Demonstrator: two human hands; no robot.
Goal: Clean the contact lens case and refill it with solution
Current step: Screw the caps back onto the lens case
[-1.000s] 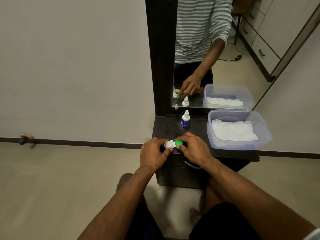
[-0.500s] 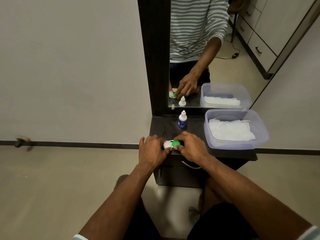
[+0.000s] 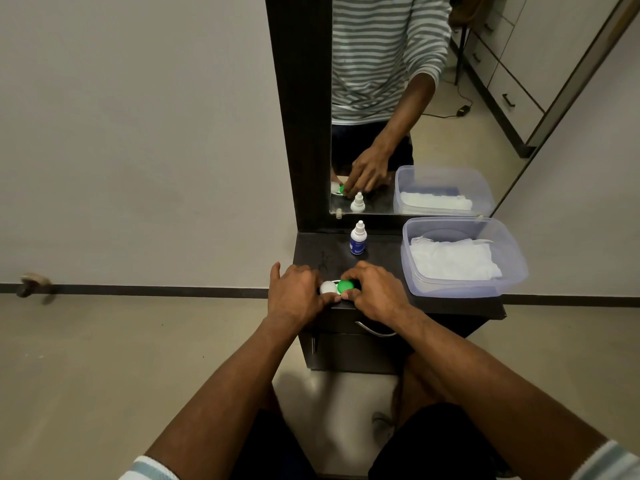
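Note:
The contact lens case (image 3: 336,287), with one white cap and one green cap, lies near the front edge of a small dark table (image 3: 388,265). My left hand (image 3: 298,294) grips its white-cap end, fingers curled around it. My right hand (image 3: 375,292) holds the green-cap end, fingertips on the green cap. My two thumbs meet just in front of the case. A small white solution bottle (image 3: 358,238) with a blue label stands upright behind the case, cap on, near the mirror.
A clear plastic tub (image 3: 512,258) holding white tissue (image 3: 453,261) fills the table's right side. A tall mirror (image 3: 433,98) in a dark frame rises behind the table. A drawer handle (image 3: 375,331) sits below the table front. Beige floor lies left.
The hands stay on the case; my right fingertips have shifted a little around the green cap. The view has drifted slightly.

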